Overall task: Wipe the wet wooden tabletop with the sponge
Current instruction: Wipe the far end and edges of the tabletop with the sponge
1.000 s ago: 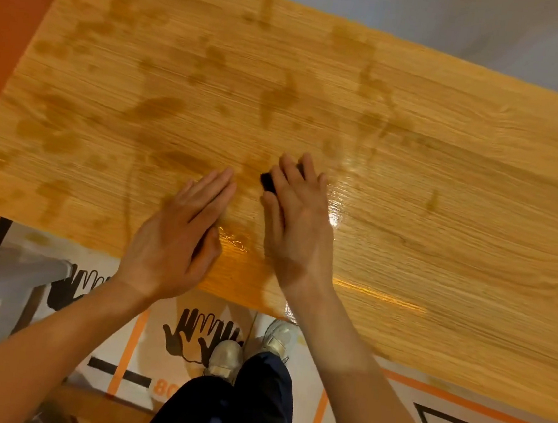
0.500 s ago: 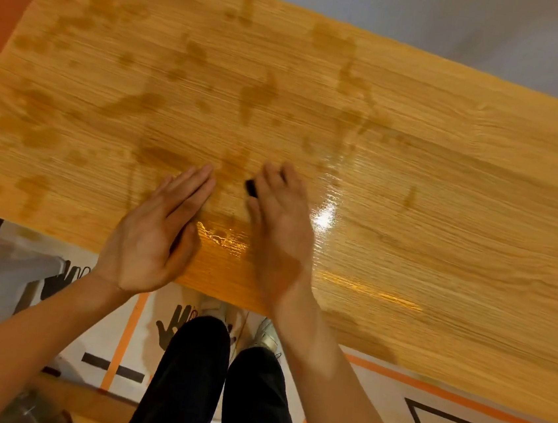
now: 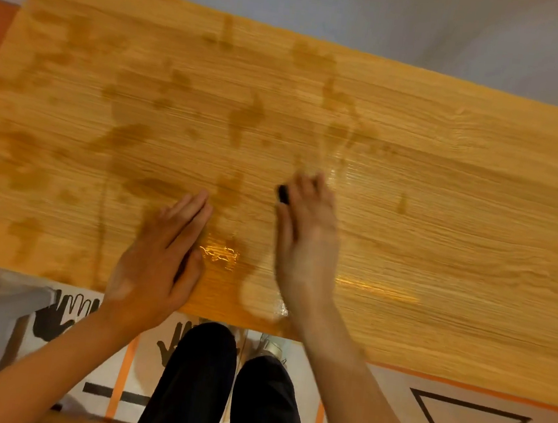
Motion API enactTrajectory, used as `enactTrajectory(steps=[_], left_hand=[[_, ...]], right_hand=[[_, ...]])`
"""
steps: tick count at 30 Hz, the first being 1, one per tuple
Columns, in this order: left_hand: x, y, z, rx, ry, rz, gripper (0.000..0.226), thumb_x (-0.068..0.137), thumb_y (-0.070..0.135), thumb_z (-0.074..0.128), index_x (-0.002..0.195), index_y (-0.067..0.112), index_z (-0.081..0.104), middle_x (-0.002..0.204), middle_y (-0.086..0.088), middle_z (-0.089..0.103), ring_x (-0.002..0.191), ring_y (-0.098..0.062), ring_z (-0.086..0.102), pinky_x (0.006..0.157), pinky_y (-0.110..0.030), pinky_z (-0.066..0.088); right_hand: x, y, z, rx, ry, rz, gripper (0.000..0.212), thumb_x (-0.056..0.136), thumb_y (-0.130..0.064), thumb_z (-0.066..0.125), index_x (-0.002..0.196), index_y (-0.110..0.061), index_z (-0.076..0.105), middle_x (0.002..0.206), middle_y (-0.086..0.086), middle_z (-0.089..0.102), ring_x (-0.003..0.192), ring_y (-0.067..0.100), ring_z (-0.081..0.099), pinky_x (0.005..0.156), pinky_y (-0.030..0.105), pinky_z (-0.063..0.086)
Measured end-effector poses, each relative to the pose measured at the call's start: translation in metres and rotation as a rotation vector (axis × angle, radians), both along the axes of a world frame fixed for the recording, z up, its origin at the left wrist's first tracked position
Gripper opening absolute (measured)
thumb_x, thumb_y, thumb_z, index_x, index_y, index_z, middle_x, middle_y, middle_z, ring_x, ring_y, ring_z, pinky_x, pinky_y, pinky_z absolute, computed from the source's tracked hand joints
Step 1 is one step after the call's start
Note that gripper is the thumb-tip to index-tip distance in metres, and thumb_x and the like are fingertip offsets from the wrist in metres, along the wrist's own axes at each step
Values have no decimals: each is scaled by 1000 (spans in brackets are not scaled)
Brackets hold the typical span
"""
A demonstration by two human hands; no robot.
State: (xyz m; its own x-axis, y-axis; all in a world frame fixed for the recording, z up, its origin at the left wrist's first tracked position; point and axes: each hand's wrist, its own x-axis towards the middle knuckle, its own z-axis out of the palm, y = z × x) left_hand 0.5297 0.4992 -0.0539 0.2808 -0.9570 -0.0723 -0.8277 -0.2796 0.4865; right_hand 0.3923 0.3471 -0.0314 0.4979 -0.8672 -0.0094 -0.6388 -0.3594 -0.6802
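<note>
While your right hand (image 3: 305, 241) presses flat on the wooden bench (image 3: 458, 230), its fingers (image 3: 302, 188) lie over a dark sponge (image 3: 283, 194), of which only a small end shows at their left side. The hand is blurred, so you cannot tell if the fingers grip the sponge or only push it down. Your left hand (image 3: 158, 260) rests flat near the front edge, fingers straight and holding nothing. Dark wet patches (image 3: 246, 115) cover the left and middle of the bench.
</note>
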Motion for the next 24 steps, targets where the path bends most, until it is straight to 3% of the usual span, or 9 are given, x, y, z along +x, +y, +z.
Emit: enactTrajectory(steps=[4, 7, 10, 12, 17, 20, 22, 24], left_hand=[[8, -10, 10, -5, 41, 3, 56, 103, 31, 34, 156, 12, 32, 166, 2, 25, 155, -6, 13, 126, -22, 7], [24, -40, 14, -34, 23, 3, 54, 106, 26, 39, 158, 15, 28, 167, 4, 19, 154, 1, 5, 124, -16, 0], [42, -80, 10, -103, -13, 13, 52, 105, 17, 43, 155, 5, 33, 165, -6, 25, 154, -14, 16, 127, -28, 8], [54, -104, 5, -101, -53, 5, 51, 105, 15, 45, 153, 1, 35, 163, -10, 28, 153, -21, 21, 127, -33, 10], [67, -131, -5, -82, -159, -49, 51, 105, 14, 45, 153, 0, 35, 164, -11, 28, 153, -23, 24, 127, -36, 15], [68, -131, -8, -104, -152, -88, 52, 106, 18, 39, 154, 0, 32, 164, -11, 26, 154, -23, 22, 127, -38, 16], [70, -131, -11, -134, -139, -88, 52, 105, 17, 39, 154, -1, 33, 164, -13, 27, 154, -24, 22, 127, -39, 16], [71, -130, -11, -162, -128, -86, 51, 105, 14, 41, 152, -3, 35, 163, -15, 29, 153, -26, 24, 127, -40, 17]], right_hand=[[-5, -12, 1, 24, 5, 207, 37, 98, -15, 53, 134, -6, 54, 146, 8, 47, 144, 19, 28, 122, 31, 11], [-70, -36, 4, -2, 53, 12, 37, 98, -15, 52, 135, -8, 53, 147, 4, 46, 145, 17, 26, 123, 36, 13], [-102, -53, 7, -3, 69, -274, 35, 99, -9, 51, 134, -7, 55, 146, 7, 46, 145, 19, 27, 122, 43, 16], [-78, -50, 5, -14, 74, -354, 34, 99, -9, 49, 133, -5, 55, 146, 9, 46, 145, 22, 26, 122, 42, 14], [36, -29, -7, -22, -1, -45, 33, 99, -8, 49, 131, 0, 55, 143, 14, 49, 143, 29, 31, 122, 33, 6], [27, -39, -7, -35, 12, 119, 34, 99, -10, 51, 132, -3, 55, 144, 12, 48, 143, 26, 32, 122, 33, 9], [-16, -51, -4, -38, 55, 64, 36, 100, -12, 50, 135, -6, 52, 147, 7, 46, 144, 20, 28, 123, 36, 12], [-65, -63, -1, -40, 77, -139, 36, 100, -11, 49, 136, -7, 52, 147, 6, 45, 145, 19, 26, 122, 44, 17]])
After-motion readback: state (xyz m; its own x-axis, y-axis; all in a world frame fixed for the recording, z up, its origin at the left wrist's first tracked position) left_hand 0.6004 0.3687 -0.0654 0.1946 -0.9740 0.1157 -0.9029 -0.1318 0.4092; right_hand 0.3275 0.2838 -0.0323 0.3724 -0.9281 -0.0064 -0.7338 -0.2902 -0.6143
